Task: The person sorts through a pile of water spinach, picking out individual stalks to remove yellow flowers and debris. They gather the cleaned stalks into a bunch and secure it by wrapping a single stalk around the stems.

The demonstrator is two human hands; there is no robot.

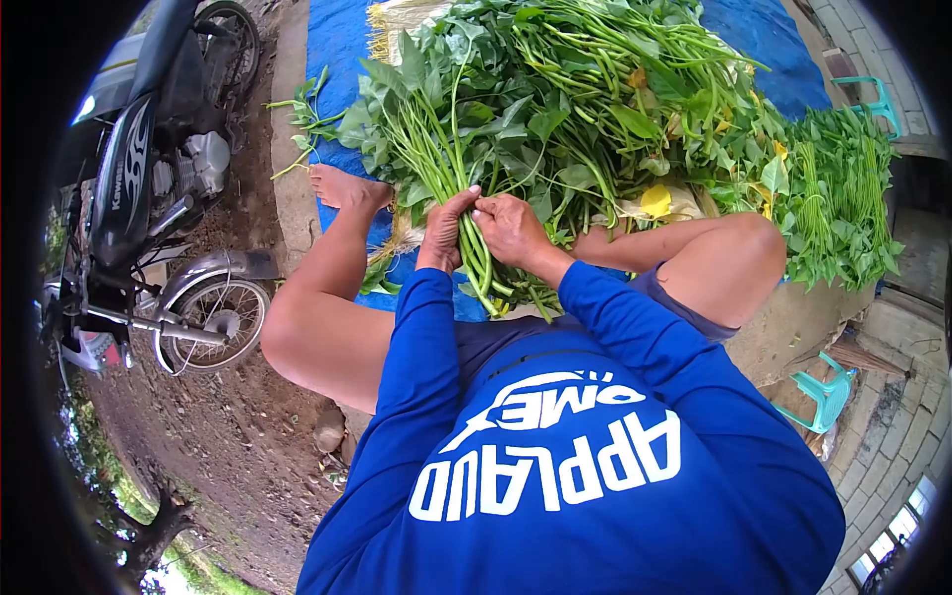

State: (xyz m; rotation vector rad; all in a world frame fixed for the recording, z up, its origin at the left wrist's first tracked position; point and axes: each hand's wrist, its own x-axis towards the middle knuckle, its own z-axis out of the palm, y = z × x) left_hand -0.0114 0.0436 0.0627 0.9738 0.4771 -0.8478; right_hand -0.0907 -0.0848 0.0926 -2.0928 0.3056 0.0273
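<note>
A bunch of leafy green stems [421, 149], like water spinach, leans across the middle of the view with its leaves pointing away from me. My left hand [446, 234] is wrapped round its lower stems, and the cut ends stick out below toward my lap. Against the same stems my right hand [510, 230] is closed, its fingertips meeting my left thumb. Whatever those right fingers pinch is hidden. Just beyond both hands lies a big heap of loose leafy greens [595, 89], with some yellow leaves mixed in.
A blue tarp [342, 50] lies under the greens. Tied bunches [843, 188] are stacked at the right. Tan strips [382, 35] lie at the top. A motorcycle [149, 178] stands at left on dirt. Green plastic stools [825, 392] stand at right. My bare legs frame the work.
</note>
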